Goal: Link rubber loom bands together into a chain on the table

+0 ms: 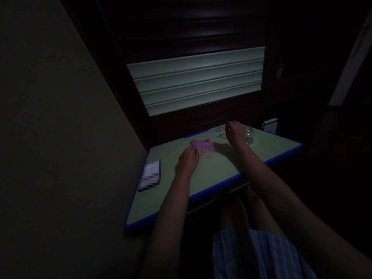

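Observation:
A loose pile of small, thin pink and purple pieces (203, 146), perhaps little bands or clips, lies on the table. At the pile's near left edge is my left hand (188, 159), its fingers pinched together; whatever they hold is too small to make out. My right hand (236, 134) is raised to the right of the pile, fingers curled closed, their contents hidden. Partly behind that hand stands a clear rounded jar (250, 134) with colourful small pieces at its bottom. Small items, one with a pink tip (218, 135), lie just left of my right hand.
The pale table (215, 170) has a blue rim. A blurred-out white packet or device (150, 173) lies at its left end. A wall (72, 155) rises close on the left, and a dark wooden panel with pale slats (203, 81) stands behind the table.

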Available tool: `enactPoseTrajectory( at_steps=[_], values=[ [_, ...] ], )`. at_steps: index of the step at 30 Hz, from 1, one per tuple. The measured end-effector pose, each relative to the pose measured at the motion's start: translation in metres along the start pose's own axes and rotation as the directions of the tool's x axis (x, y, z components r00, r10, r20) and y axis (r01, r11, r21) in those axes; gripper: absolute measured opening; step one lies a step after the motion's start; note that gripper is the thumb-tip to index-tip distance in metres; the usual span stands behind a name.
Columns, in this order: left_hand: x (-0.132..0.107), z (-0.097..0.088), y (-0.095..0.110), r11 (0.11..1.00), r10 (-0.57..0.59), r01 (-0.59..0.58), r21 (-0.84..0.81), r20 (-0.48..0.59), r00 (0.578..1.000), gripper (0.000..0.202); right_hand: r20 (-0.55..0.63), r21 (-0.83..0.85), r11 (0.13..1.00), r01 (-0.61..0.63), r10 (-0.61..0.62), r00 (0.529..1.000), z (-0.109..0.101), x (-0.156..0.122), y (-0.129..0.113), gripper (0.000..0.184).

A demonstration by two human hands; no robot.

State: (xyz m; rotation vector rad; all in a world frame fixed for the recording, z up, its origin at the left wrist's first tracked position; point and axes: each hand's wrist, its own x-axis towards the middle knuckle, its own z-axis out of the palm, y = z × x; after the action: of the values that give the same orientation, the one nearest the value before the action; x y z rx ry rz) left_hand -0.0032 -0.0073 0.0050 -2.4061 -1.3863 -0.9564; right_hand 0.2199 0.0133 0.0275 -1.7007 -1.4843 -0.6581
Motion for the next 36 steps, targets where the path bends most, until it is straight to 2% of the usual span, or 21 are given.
enactPoseTrajectory(
  at_steps=[5, 14, 21, 31, 36],
  values=[
    [0.0, 0.001, -0.001, 1.0, 0.005, -0.005, 0.0, 0.001, 1.0, 0.017, -0.086, -0.054, 0.98, -0.193, 0.188, 0.978, -0.001, 0.001, 0.012, 0.029],
    [0.0, 0.0, -0.001, 0.997, 0.0, -0.004, 0.077, 0.045, 0.999, 0.019, -0.116, -0.161, 0.909, -0.384, 0.369, 0.922, 0.001, -0.001, 0.021, 0.03],
    [-0.002, 0.0, -0.002, 0.995, -0.009, 0.002, 0.103, 0.07, 0.997, 0.02, -0.06, -0.13, 0.895, -0.427, 0.422, 0.904, 0.0, -0.003, 0.024, 0.032],
    [-0.002, 0.0, -0.002, 0.992, -0.029, 0.019, 0.121, 0.082, 0.996, 0.022, -0.094, -0.093, 0.887, -0.452, 0.444, 0.891, 0.001, -0.003, 0.024, 0.028],
    [-0.002, 0.001, -0.002, 0.993, -0.017, 0.009, 0.115, 0.07, 0.997, 0.021, -0.104, -0.099, 0.896, -0.432, 0.422, 0.9, 0.0, -0.003, 0.023, 0.028]
  ],
)
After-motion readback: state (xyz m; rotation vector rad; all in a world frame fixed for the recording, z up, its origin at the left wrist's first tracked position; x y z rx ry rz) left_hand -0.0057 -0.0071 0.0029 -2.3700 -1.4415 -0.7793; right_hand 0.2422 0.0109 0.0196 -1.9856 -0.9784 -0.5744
